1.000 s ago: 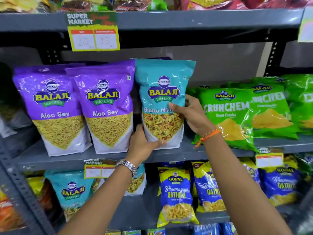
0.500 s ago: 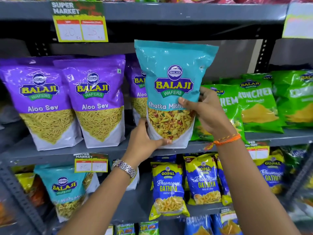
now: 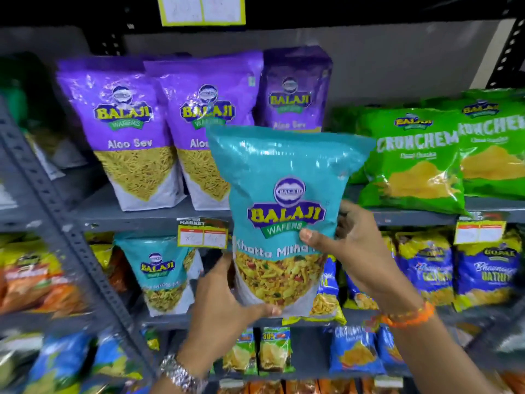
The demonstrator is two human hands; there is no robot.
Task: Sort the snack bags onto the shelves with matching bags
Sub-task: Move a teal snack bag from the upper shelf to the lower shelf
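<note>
- Now both hands clasp the teal bag (image 3: pixel 287 177): left hand (image 3: pixel 224 305) under its bottom edge.
- Right hand (image 3: pixel 355 254) grasps its right side, thumb across the front.

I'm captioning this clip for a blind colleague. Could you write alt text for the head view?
Two hands, left hand and right hand, hold a teal Khatta Mitha bag before grey shelves. Purple Aloo Sev bags and green Crunchem bags stand behind it; a matching teal bag sits one shelf lower.
</note>
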